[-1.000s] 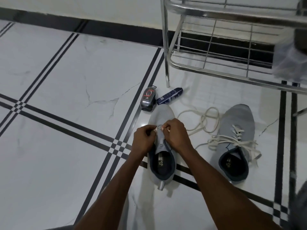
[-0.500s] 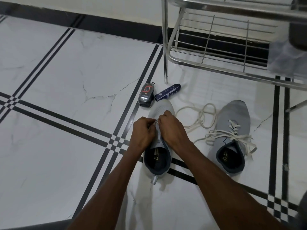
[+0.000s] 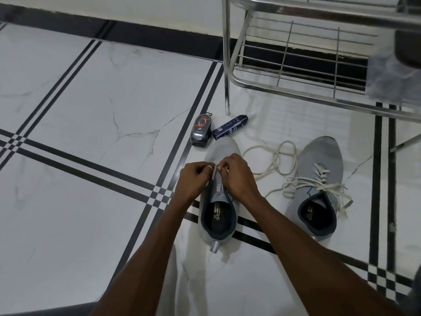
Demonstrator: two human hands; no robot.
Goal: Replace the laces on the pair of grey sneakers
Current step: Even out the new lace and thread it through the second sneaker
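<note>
Both hands [image 3: 217,176] pinching lace [image 3: 214,171] on near sneaker [image 3: 219,215], insole inside

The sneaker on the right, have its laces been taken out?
No, the right-hand sneaker still has its white lace criss-crossed through the eyelets, ends trailing loose on the floor.

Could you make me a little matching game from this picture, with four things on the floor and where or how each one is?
Things:
1. Grey sneaker under the hands
2. Grey sneaker on the right
3. Dark blue spray can
4. Loose white lace

States:
A. Coiled on the tiles between the sneakers
B. Laced with white lace
C. Lying beside a black packet
D. Eyelets nearly bare

Pairs: 1-D, 2-B, 3-C, 4-A
</note>
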